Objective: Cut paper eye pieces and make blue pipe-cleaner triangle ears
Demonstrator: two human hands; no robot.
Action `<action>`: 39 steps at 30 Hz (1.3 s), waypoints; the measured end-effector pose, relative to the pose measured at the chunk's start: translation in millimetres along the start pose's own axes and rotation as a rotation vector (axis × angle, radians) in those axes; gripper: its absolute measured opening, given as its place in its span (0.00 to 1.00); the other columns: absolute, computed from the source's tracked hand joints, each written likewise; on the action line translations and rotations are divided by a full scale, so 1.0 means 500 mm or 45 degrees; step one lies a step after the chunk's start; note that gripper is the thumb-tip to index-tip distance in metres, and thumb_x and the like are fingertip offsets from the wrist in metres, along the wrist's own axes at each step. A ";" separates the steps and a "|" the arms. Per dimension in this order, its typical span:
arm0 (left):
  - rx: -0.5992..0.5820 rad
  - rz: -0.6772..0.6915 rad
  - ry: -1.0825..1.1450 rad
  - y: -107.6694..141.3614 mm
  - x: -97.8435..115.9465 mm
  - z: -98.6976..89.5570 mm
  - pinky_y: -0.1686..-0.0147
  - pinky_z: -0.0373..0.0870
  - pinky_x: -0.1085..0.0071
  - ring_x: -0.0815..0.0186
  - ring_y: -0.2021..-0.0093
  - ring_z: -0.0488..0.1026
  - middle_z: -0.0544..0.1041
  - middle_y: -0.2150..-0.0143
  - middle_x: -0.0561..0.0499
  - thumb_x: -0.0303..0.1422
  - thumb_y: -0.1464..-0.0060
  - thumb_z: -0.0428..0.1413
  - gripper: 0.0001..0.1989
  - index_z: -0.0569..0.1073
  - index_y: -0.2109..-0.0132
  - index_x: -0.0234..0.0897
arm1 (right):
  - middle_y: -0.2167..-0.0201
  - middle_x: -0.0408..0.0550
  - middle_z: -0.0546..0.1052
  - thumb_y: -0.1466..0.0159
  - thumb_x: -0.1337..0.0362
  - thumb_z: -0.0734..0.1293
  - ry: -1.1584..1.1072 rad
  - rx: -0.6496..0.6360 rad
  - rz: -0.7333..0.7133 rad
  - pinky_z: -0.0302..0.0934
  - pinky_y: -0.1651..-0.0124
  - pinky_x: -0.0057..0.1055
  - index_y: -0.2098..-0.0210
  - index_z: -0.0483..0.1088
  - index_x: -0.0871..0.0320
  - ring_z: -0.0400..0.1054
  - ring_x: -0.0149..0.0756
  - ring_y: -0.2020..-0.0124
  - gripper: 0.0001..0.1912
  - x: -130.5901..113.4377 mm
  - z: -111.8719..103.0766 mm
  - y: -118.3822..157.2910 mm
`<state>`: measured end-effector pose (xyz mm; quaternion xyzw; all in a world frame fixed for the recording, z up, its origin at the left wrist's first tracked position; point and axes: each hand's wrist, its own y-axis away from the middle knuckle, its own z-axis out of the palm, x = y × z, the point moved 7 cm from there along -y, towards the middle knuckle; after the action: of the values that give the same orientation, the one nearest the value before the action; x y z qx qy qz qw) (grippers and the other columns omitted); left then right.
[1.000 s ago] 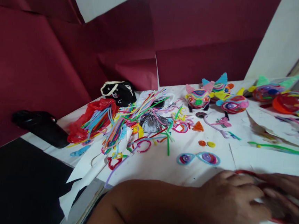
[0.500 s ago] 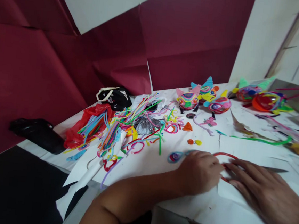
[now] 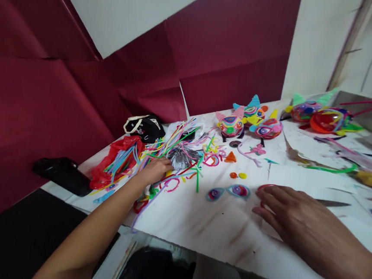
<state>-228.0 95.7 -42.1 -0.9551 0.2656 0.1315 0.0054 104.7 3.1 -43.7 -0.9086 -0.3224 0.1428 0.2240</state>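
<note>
Scissors (image 3: 334,203), in the head view, lie on the right part of the desk (image 3: 194,223), partly hidden beneath the right hand (image 3: 292,209), with the blade pointing right. The two hands are well apart. The right hand lies over the red handles, back upward; whether it grips them I cannot tell. The left hand (image 3: 156,171) is in the heap of coloured stems (image 3: 122,158) at the left, just beside a bundle of silver strands (image 3: 182,157); whether its fingers pinch anything cannot be told. Between the hands lie two blue-edged eye shapes (image 3: 238,190), with a yellow disc (image 3: 242,175) just beyond them on the far side.

The stems cross and overlap, so pulling on one could drag its neighbours along or scatter loose bits. A purple stem (image 3: 137,218) reaches the near edge and could slip off if nudged. A sideways push by the right hand could swing the bare blade, or its fingers could shove the eye shapes out of place.
</note>
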 end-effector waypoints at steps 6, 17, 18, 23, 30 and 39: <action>-0.063 -0.002 0.078 -0.008 -0.026 0.010 0.56 0.64 0.69 0.64 0.57 0.71 0.76 0.60 0.46 0.22 0.50 0.49 0.14 0.77 0.62 0.39 | 0.70 0.49 0.74 0.34 0.54 0.56 0.027 -0.196 0.024 0.63 0.64 0.40 0.65 0.71 0.55 0.69 0.44 0.66 0.16 -0.017 0.013 -0.054; -0.114 -0.183 0.400 -0.031 -0.125 -0.027 0.62 0.66 0.75 0.65 0.65 0.74 0.79 0.64 0.48 0.32 0.53 0.55 0.09 0.79 0.64 0.39 | 0.71 0.50 0.75 0.32 0.58 0.53 -0.049 -0.360 0.146 0.62 0.65 0.35 0.65 0.72 0.57 0.71 0.42 0.66 0.18 0.020 0.077 -0.068; -0.120 -0.206 0.419 -0.035 -0.130 -0.029 0.64 0.66 0.75 0.65 0.66 0.74 0.80 0.65 0.48 0.34 0.54 0.56 0.09 0.79 0.66 0.39 | 0.71 0.50 0.75 0.32 0.58 0.53 -0.050 -0.363 0.148 0.62 0.65 0.36 0.65 0.72 0.57 0.71 0.42 0.65 0.19 0.022 0.080 -0.066; -0.107 -0.308 0.499 -0.054 -0.146 -0.039 0.68 0.64 0.76 0.65 0.70 0.72 0.79 0.71 0.51 0.39 0.61 0.60 0.11 0.79 0.69 0.39 | 0.72 0.49 0.75 0.32 0.58 0.54 -0.014 -0.366 0.168 0.60 0.68 0.33 0.68 0.72 0.57 0.71 0.41 0.67 0.18 0.029 0.086 -0.062; -0.016 -0.421 0.608 -0.057 -0.164 -0.048 0.71 0.63 0.77 0.66 0.71 0.71 0.78 0.72 0.52 0.45 0.58 0.56 0.18 0.79 0.67 0.37 | 0.74 0.48 0.73 0.34 0.65 0.57 0.033 -0.194 0.066 0.55 0.67 0.33 0.70 0.71 0.57 0.67 0.40 0.69 0.14 0.005 0.067 -0.066; 0.468 -0.701 0.496 -0.067 -0.189 -0.086 0.71 0.61 0.76 0.67 0.73 0.68 0.75 0.76 0.53 0.40 0.52 0.51 0.13 0.75 0.71 0.37 | 0.74 0.47 0.71 0.40 0.74 0.61 -0.032 -0.106 -0.030 0.51 0.67 0.33 0.69 0.71 0.57 0.62 0.38 0.71 0.09 -0.017 0.069 -0.061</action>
<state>-278.2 169.0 21.7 -0.9809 0.0144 -0.1085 0.1609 68.4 29.6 -57.1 -0.9113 -0.3415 0.1380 0.1837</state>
